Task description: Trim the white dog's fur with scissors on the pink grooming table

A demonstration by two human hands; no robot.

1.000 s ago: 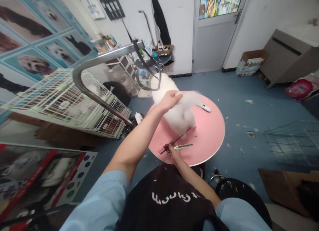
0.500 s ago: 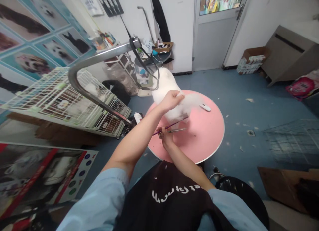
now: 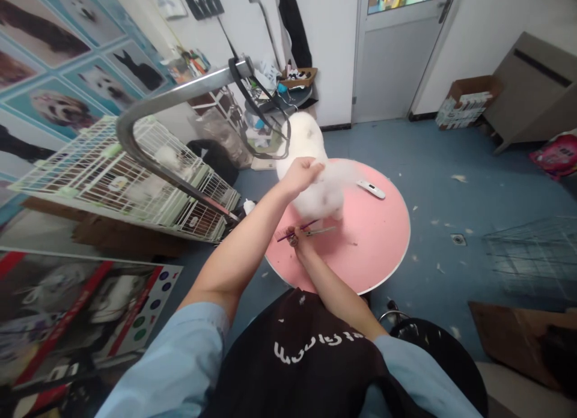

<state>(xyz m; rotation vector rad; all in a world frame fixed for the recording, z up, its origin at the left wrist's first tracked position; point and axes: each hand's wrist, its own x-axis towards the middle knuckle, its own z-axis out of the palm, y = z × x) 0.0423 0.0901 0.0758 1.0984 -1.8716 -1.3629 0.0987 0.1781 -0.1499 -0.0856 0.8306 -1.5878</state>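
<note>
A fluffy white dog (image 3: 301, 136) stands on a round pink table (image 3: 378, 244). My left hand (image 3: 303, 175) is closed in a pinch at the dog's rear, on its white tail (image 3: 340, 175), whose hair fans out blurred to the right. Lower down, my right hand (image 3: 300, 239) is closed round a pair of scissors (image 3: 322, 230) and a purple comb (image 3: 288, 235). The scissor blades point right, just below the dog's hind end. Whether the blades are parted is too small to tell.
A white clipper-like device (image 3: 372, 190) lies on the table's right side. A curved metal grooming arm (image 3: 180, 96) with a black loop (image 3: 252, 106) reaches over the left. White wire cages (image 3: 148, 172) stand left; a black stool (image 3: 433, 352) is close at right.
My left hand has shifted slightly left and up with the tail. The comb in my right hand has turned, and its teeth now show. The dog's head has moved a little; the view has tilted slightly.
</note>
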